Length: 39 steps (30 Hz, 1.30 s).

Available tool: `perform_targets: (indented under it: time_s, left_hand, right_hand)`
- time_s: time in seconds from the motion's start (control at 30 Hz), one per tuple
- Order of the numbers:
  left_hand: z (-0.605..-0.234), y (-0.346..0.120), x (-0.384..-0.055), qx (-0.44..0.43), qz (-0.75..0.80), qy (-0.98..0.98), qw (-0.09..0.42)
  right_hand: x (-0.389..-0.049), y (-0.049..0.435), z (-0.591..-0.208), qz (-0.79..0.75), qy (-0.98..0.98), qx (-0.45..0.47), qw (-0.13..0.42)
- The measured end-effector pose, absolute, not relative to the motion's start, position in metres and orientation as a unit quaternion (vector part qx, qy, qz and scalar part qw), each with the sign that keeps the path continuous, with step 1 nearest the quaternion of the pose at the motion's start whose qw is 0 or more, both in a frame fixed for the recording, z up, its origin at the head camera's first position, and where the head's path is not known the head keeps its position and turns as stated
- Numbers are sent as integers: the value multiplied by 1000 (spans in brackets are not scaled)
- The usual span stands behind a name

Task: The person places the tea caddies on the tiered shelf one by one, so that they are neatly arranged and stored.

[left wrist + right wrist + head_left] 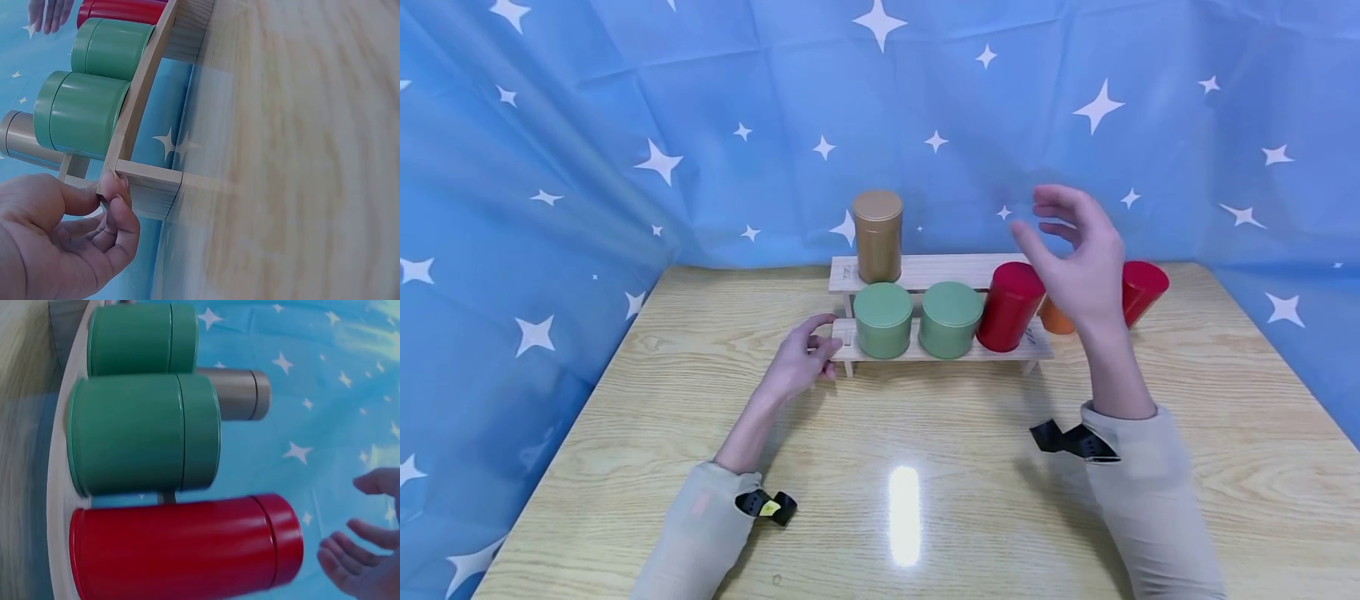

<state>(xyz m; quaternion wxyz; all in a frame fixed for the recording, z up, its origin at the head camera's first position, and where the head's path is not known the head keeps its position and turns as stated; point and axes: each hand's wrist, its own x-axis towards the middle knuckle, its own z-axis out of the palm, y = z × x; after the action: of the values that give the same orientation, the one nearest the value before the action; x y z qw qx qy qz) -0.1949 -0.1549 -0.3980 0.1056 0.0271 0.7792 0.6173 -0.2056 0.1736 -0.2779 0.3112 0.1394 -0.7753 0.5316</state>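
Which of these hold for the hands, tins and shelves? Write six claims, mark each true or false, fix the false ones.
1. The left hand grips the left end of the lower shelf. True.
2. Two green tins stand on the lower shelf. True.
3. The gold tin also stands there. False: it stands on the upper shelf.
4. The right hand holds a tin. False: it holds nothing.
5. In the head view, an orange object is partly hidden. True.
6. The red tin on the lower shelf is shorter than the green ones. False: it is taller.
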Motion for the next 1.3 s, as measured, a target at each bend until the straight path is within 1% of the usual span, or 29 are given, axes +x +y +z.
perform_targets:
  time_s: [0.47, 0.7, 0.97, 1.13, 1.3]
  left_hand:
    - [-399, -156, -195, 33, 604, 790, 100]
    - [-400, -156, -196, 34, 601, 792, 101]
    - [-398, -155, -194, 27, 604, 790, 103]
    - [-398, -154, -194, 25, 605, 789, 101]
    - [-398, -153, -194, 24, 606, 788, 103]
  right_hand:
    - [-203, 219, -295, 459, -826, 116, 306]
    - [-204, 247, -306, 419, -851, 88, 304]
    - [-205, 277, -317, 374, -885, 41, 274]
    - [-205, 293, -321, 357, -901, 3, 245]
    - [-207, 307, -325, 355, -909, -12, 219]
